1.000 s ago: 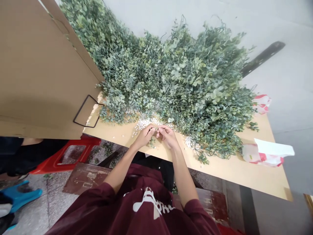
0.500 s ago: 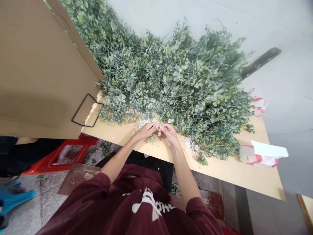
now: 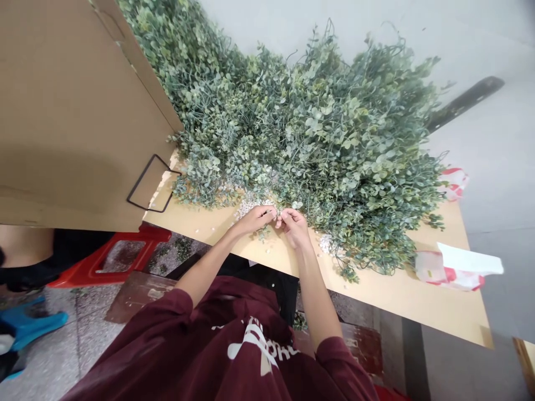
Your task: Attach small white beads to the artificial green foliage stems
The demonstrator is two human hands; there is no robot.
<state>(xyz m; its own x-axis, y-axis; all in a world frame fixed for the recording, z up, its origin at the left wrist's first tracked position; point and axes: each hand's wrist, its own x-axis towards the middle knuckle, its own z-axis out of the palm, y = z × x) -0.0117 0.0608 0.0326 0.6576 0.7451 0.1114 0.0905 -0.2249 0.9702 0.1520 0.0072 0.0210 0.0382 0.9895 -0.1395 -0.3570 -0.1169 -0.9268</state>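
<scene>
My left hand (image 3: 259, 218) is closed in a pinch on a small green leafy sprig (image 3: 263, 233), whose leaves hang below the fingers. Close beside it, my right hand (image 3: 295, 227) pinches with thumb and forefinger, the fingertips nearly meeting those of the left. Whatever lies between the right fingertips is too small to make out. Small white pieces (image 3: 249, 201) are heaped just behind the left hand, and more white bits (image 3: 326, 244) lie to the right. A large mound of artificial-looking leafy stems (image 3: 309, 133) rises directly behind both hands.
A tall cardboard box (image 3: 75, 122) stands at the left beside a black wire frame (image 3: 132, 189). Red-and-white plastic packaging (image 3: 430, 267) lies on the right of the tan tabletop (image 3: 443, 306). A red stool (image 3: 104, 262) and part of another person (image 3: 29, 245) are at lower left.
The camera view has shifted slightly, so the table and foliage appear a little displaced. Both hands stay together at the same spot, still pinching, with only slight finger movement.
</scene>
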